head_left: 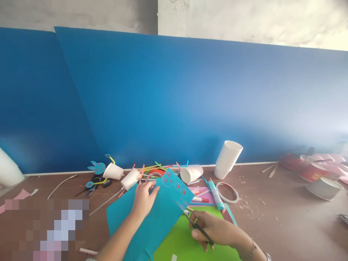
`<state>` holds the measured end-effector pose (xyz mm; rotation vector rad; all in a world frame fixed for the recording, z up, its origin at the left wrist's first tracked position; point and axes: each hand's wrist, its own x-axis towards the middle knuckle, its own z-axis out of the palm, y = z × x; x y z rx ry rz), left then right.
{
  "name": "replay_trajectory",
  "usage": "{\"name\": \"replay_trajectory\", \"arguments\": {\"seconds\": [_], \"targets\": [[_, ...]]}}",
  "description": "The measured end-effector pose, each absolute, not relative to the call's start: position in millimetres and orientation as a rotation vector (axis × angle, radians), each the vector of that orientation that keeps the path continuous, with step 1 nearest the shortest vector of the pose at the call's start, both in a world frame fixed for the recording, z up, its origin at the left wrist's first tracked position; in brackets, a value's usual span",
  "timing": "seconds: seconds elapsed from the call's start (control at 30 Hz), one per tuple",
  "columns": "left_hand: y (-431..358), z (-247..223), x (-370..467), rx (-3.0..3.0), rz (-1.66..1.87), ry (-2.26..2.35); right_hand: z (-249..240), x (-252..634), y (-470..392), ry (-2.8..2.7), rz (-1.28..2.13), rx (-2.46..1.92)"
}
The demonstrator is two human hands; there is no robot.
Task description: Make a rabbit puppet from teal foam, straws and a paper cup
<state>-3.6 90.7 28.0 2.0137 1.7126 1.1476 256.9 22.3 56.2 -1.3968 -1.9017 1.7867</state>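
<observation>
A large blue sheet (159, 214) with faces and small hearts drawn near its upper right corner is held up over the table. My left hand (145, 197) pinches its top edge, left of the drawings. Scissors (199, 229) with black handles are gripped in my right hand (208, 228). Their blades point up and left, touching the sheet's right edge just below the drawn shapes. A green sheet (187, 235) lies beneath, partly hidden by the blue one and by my right hand.
Paper cups (191, 174) lie at the back among coloured straws. A cup stack (227, 159), glue tube (216, 195) and tape roll (227, 192) are to the right. A blue paper animal face (98, 168) sits back left. Bowls (324, 188) stand far right.
</observation>
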Motion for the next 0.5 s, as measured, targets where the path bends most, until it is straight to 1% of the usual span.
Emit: {"name": "replay_trajectory", "arguments": {"seconds": [0.37, 0.5], "targets": [[92.8, 26.3, -3.8, 1.971, 1.134, 1.708, 58.1, 251.4, 20.5, -1.975, 1.602, -1.508], [93.1, 25.9, -4.1, 1.955, 1.129, 1.706, 57.3, 251.9, 20.5, -1.976, 1.588, -1.518]]}}
